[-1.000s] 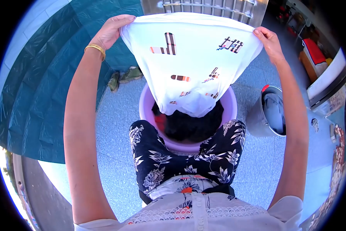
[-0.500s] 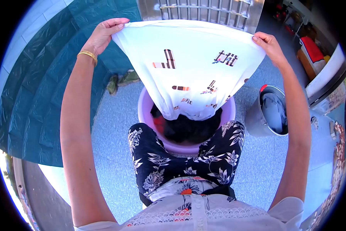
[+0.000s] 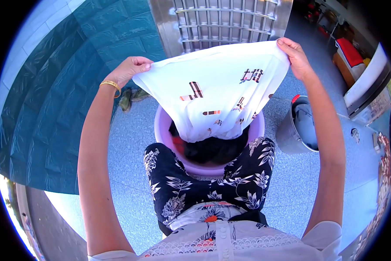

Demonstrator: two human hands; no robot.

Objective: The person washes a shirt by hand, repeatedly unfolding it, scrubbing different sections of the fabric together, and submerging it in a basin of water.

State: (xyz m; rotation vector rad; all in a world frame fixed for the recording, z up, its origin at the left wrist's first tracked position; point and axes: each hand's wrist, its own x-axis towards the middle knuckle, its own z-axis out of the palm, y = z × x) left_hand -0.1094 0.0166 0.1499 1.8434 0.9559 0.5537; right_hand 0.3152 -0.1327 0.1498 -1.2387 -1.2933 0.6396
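A white printed cloth garment [image 3: 221,91] is stretched between my two hands, its lower part hanging over a pink-purple basin [image 3: 162,126]. My left hand [image 3: 132,69], with a gold bracelet at the wrist, pinches its upper left corner. At the upper right corner, my right hand [image 3: 294,56] grips the cloth between thumb and fingers. Dark wet laundry [image 3: 212,150] with a red patch lies in the basin, partly hidden by the hanging cloth. The basin stands in front of my knees.
A grey bucket [image 3: 291,137] with bluish-grey cloth [image 3: 306,124] inside stands right of the basin. Green shoes [image 3: 126,100] lie by the teal tiled wall [image 3: 121,39] at left. A metal barred door [image 3: 226,24] is ahead. A red-topped wooden piece [image 3: 351,52] sits far right.
My left hand has come down and slightly right, so the garment's top edge now slants up toward my right hand. The cloth hangs lower and slacker over the basin.
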